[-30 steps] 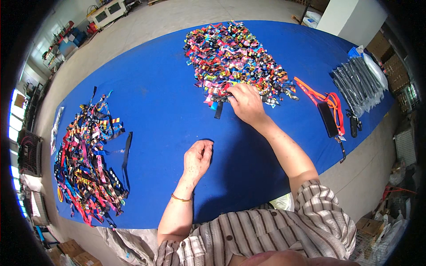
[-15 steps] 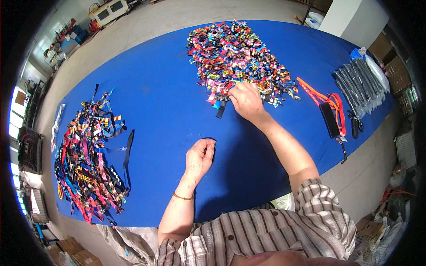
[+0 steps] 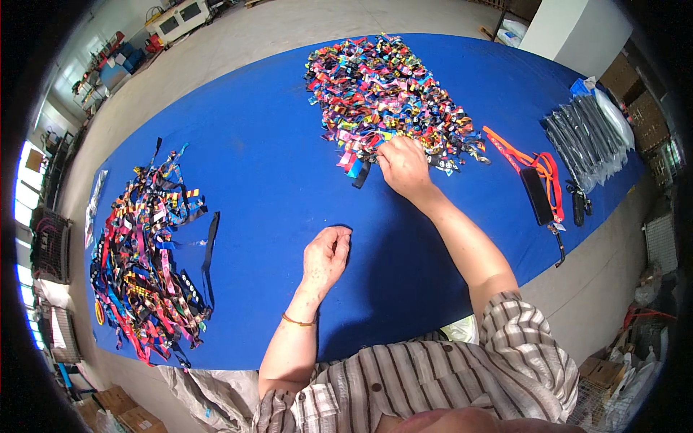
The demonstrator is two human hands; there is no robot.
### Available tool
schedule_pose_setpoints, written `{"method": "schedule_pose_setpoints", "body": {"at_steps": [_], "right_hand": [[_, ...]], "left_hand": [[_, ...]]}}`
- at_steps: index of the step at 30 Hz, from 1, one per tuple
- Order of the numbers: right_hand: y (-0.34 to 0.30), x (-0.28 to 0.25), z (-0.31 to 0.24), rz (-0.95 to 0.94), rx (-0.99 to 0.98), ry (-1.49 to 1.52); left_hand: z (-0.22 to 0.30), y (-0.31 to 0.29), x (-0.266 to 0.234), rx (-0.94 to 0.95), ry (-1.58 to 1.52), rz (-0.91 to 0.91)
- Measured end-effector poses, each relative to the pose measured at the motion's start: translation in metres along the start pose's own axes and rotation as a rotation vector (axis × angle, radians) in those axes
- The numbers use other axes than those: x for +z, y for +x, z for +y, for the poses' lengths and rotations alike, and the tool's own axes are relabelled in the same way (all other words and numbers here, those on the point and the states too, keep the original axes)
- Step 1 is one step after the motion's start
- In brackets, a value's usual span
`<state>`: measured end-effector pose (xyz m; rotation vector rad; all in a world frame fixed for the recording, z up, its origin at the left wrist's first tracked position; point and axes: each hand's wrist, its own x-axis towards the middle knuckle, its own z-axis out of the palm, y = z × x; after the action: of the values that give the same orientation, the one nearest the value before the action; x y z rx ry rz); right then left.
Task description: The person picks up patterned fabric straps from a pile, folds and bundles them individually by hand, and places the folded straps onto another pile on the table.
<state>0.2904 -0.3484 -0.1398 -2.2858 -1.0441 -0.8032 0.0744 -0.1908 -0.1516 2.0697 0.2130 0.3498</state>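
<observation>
My right hand (image 3: 404, 166) is closed at the near edge of a big pile of folded, patterned ribbon straps (image 3: 390, 94). Its fingertips pinch a ribbon strap there, though the exact grip is partly covered by the hand. Short blue and black strap ends (image 3: 359, 172) stick out beside those fingers. Nearer to me, my left hand (image 3: 327, 254) rests on the blue table (image 3: 267, 144) with its fingers curled together. Whatever it may hold is hidden. On the left side lies a looser heap of long, multicoloured straps (image 3: 148, 260), one black strap (image 3: 209, 260) trailing off its right side.
To the right are an orange-red lanyard (image 3: 552, 180), a black phone-like slab (image 3: 535, 195) and a small black item (image 3: 577, 206). Behind these lies a stack of dark items in clear plastic (image 3: 588, 137). A white pillar (image 3: 570, 29) rises beyond the table's far right edge.
My right hand has shifted slightly right at the pile's near edge, and the strap ends beside it have moved a little. My left hand has stayed in place.
</observation>
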Motion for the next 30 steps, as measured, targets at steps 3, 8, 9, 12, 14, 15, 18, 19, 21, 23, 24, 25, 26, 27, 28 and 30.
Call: {"method": "schedule_pose_setpoints", "body": {"at_steps": [3, 8, 9, 12, 14, 15, 18, 19, 21, 23, 24, 25, 26, 27, 28, 30], "right_hand": [[0.002, 0.002, 0.002, -0.023, 0.009, -0.026], [0.003, -0.004, -0.002, -0.051, 0.032, -0.023], [0.004, -0.006, -0.003, -0.05, 0.029, -0.025], [0.006, -0.016, -0.015, -0.013, 0.019, -0.008], [0.004, -0.02, -0.024, 0.025, 0.013, 0.01], [0.001, -0.022, -0.029, 0.015, 0.012, 0.021], [-0.013, -0.021, -0.051, -0.052, -0.047, 0.11], [-0.018, -0.02, -0.058, -0.107, -0.106, 0.184], [-0.029, -0.017, -0.071, -0.145, -0.122, 0.228], [-0.033, -0.015, -0.072, -0.181, -0.138, 0.276], [-0.034, -0.013, -0.071, -0.194, -0.104, 0.257], [-0.034, -0.013, -0.069, -0.207, -0.07, 0.237], [-0.033, -0.013, -0.067, -0.207, -0.07, 0.236], [-0.032, -0.014, -0.063, -0.202, -0.054, 0.209], [-0.03, -0.015, -0.06, -0.198, -0.041, 0.184], [-0.027, -0.017, -0.053, -0.193, -0.021, 0.134]], "left_hand": [[0.001, 0.001, 0.0, -0.011, 0.01, -0.006], [0.003, 0.001, -0.001, -0.024, 0.021, -0.013], [0.003, 0.001, -0.001, -0.015, 0.021, -0.01], [-0.001, 0.0, -0.001, 0.0, 0.001, -0.005], [0.002, 0.001, -0.001, -0.001, 0.005, -0.008], [0.003, 0.001, -0.001, 0.0, 0.009, -0.01], [0.004, 0.001, -0.002, 0.0, 0.024, -0.013], [0.003, 0.001, -0.002, 0.0, 0.024, -0.014], [0.0, 0.001, 0.0, -0.026, -0.014, -0.008], [0.002, 0.002, -0.001, -0.035, -0.001, -0.025], [0.003, 0.002, -0.002, -0.045, 0.011, -0.039], [0.004, 0.002, -0.002, -0.045, 0.011, -0.04], [0.005, 0.002, -0.002, -0.052, 0.006, -0.037], [0.005, 0.002, -0.002, -0.059, 0.001, -0.034], [0.005, 0.002, -0.002, -0.06, 0.001, -0.032], [0.005, 0.001, -0.002, -0.05, 0.004, -0.022]]}}
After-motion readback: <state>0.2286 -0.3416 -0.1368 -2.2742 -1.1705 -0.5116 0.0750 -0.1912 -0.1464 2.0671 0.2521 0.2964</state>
